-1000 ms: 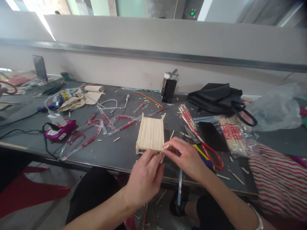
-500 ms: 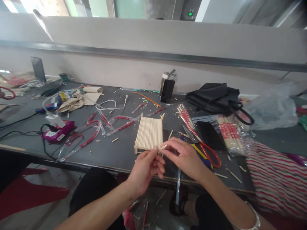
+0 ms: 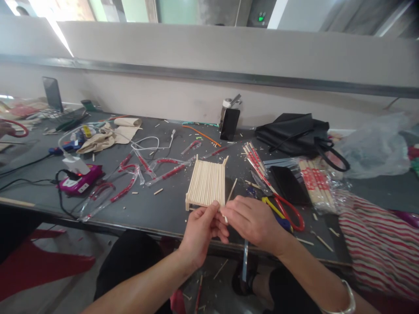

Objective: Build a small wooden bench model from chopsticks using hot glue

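Since the near edge of the worktop [image 3: 163, 213] runs just under the hands and the stick platform [image 3: 207, 183] stands close beyond them, a careless shove could skew it, while the left hand [image 3: 204, 224], apparently pinching its near right corner, might loosen a joint, and the right hand's [image 3: 253, 220] narrow fingertip pinch could let the short stick [image 3: 225, 218] slip. Compared with a second ago, the left hand has rolled open palm-side, and the short stick slants down rather than up.
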### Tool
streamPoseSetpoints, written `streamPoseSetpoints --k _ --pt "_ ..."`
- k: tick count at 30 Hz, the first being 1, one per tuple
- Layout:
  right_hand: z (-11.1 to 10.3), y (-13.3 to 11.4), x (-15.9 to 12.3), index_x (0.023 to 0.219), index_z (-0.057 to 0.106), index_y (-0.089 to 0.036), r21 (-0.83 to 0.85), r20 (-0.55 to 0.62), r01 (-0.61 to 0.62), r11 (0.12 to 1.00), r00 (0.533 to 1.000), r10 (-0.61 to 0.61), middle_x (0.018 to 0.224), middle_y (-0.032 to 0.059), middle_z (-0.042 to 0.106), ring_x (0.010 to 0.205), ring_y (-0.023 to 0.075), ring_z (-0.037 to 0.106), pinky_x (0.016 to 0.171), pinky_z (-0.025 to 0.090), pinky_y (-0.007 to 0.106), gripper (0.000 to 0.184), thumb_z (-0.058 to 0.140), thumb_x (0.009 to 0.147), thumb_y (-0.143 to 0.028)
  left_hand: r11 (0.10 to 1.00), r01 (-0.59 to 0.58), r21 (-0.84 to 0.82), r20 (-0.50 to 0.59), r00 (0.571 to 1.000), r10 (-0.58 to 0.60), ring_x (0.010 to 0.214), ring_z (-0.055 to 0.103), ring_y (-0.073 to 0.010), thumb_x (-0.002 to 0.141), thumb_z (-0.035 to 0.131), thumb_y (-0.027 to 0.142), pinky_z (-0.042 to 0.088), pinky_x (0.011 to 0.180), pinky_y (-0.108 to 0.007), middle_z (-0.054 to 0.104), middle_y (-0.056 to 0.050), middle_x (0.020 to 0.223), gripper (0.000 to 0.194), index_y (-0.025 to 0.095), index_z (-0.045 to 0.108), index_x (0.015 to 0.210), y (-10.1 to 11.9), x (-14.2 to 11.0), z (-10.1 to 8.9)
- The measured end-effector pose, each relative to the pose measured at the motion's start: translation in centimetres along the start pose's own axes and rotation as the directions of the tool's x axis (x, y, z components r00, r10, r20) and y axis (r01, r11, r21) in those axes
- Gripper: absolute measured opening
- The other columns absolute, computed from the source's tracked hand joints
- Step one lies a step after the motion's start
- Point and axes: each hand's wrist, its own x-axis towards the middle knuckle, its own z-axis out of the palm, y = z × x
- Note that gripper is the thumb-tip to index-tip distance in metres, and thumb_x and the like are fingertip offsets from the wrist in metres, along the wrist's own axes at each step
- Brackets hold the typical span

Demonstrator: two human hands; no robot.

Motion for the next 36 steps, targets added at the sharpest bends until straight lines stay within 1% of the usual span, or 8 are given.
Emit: streamPoseSetpoints --k 7,11,16,18,20,24,28,36 --pt "0.4 0.2 -1.1 0.097 0.068 -0.016 -0.091 -0.117 0.103 0.991 0.987 -0.113 0.087 0.0071 0.073 0.083 0.0187 0.066 0.070 0.050 0.031 0.026 0.043 0.095 -0.013 0.999 -0.031 -0.017 -0.005 0.999 0.031 0.047 0.057 -0.0119 0.082 0.066 0.039 0.050 0.043 -0.022 0.059 -0.002 0.053 0.034 0.010 0.060 0.066 -0.3 0.0 0.0" --pt "0.3 -0.2 -1.5 0.103 0.065 -0.011 0.027 -0.230 0.127 0.992 0.966 -0.117 0.090 0.0102 0.074 0.090 0.0202 0.068 0.075 0.054 0.033 0.023 0.044 0.094 -0.012 0.998 -0.037 -0.042 -0.015 0.999 0.036 0.048 0.058 -0.0114 0.081 0.067 0.039 0.052 0.048 -0.023 0.060 -0.003 0.056 0.034 0.009 0.061 0.067 -0.4 0.2 0.0" --pt "-0.3 -1.0 -1.7 0.097 0.062 -0.016 0.325 -0.243 -0.121 0.938 0.948 0.207 0.082 0.0056 0.073 0.079 0.0151 0.068 0.073 0.054 0.027 0.012 0.056 0.088 -0.011 1.000 -0.021 -0.023 -0.029 0.999 0.020 0.051 0.061 -0.0131 0.081 0.067 0.040 0.053 0.052 -0.025 0.065 -0.006 0.062 0.035 0.007 0.064 0.070 -0.3 0.1 0.0" --pt "-0.7 -0.6 -2.1 0.091 0.062 -0.021 0.428 -0.074 -0.364 0.827 0.898 0.434 0.079 0.0018 0.072 0.070 0.0133 0.067 0.065 0.051 0.024 0.005 0.057 0.089 -0.019 1.000 -0.014 0.000 -0.033 0.999 0.014 0.052 0.062 -0.0140 0.081 0.066 0.041 0.053 0.053 -0.026 0.066 -0.008 0.063 0.037 0.006 0.065 0.070 -0.3 0.0 0.0" --pt "-1.2 0.3 -2.6 0.087 0.063 -0.022 0.435 0.169 -0.611 0.662 0.777 0.607 0.078 -0.0001 0.072 0.068 0.0135 0.066 0.062 0.049 0.023 0.009 0.056 0.090 -0.027 1.000 -0.010 0.012 -0.032 0.999 0.010 0.053 0.061 -0.0138 0.082 0.065 0.041 0.053 0.053 -0.026 0.065 -0.008 0.063 0.037 0.006 0.065 0.070 -0.2 -0.1 0.0" --pt "-2.2 2.7 -4.2 0.077 0.064 -0.021 0.328 0.491 -0.830 0.452 0.558 0.669 0.073 -0.0005 0.070 0.066 0.0157 0.064 0.064 0.047 0.026 0.022 0.054 0.088 -0.036 1.000 -0.009 0.024 0.000 1.000 0.009 0.055 0.061 -0.0142 0.085 0.063 0.038 0.053 0.056 -0.027 0.065 -0.008 0.063 0.035 0.007 0.066 0.071 0.1 -0.2 -0.3" --pt "-2.4 3.5 -4.7 0.074 0.064 -0.020 0.308 0.529 -0.862 0.402 0.507 0.681 0.066 -0.0016 0.065 0.062 0.0142 0.059 0.059 0.042 0.025 0.028 0.054 0.087 -0.042 0.998 -0.015 0.053 0.025 1.000 0.013 0.057 0.062 -0.0143 0.084 0.064 0.029 0.052 0.059 -0.027 0.067 -0.008 0.068 0.024 0.008 0.066 0.074 0.1 -0.3 -0.4" --pt "-2.7 2.8 -3.9 0.087 0.067 -0.021 0.038 0.465 -0.867 0.497 0.455 0.759 0.069 -0.0011 0.067 0.065 0.0156 0.061 0.060 0.042 0.026 0.020 0.055 0.086 -0.037 0.997 -0.018 0.069 -0.026 0.999 0.020 0.057 0.062 -0.0135 0.082 0.067 0.029 0.052 0.057 -0.027 0.067 -0.007 0.071 0.021 0.009 0.064 0.074 0.1 -0.5 -0.4"
